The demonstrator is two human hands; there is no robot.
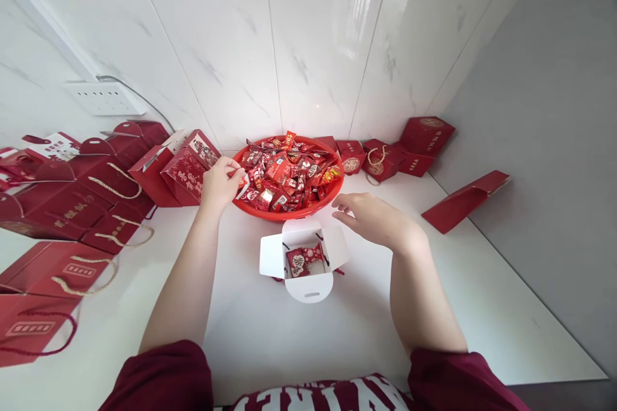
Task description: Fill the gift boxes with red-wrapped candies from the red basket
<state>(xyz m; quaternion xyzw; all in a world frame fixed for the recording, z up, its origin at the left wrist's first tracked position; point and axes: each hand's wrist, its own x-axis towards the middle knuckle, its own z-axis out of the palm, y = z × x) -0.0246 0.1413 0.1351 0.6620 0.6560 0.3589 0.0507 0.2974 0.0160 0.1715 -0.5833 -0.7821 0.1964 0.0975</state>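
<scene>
At the left rim of a heaped red basin (pixel 289 213), the left hand (pixel 222 181) pinched a red-and-white packet (pixel 243 186); the right hand (pixel 362 213), empty, curved loosely. A weak pinch risked dropping it, a stray wrist jolting the carton (pixel 309 286) in front: white-lined, flaps splayed, red sachets (pixel 299 262) inside.

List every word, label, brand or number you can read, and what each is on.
No text reads with certainty.
Shirt: large white capitals, cut off at the picture's edge.
Packets in the red basin: tiny markings, too small.
Packet in the white box: pale characters, unclear.
Red cartons: gold and pale characters, too blurred.
</scene>
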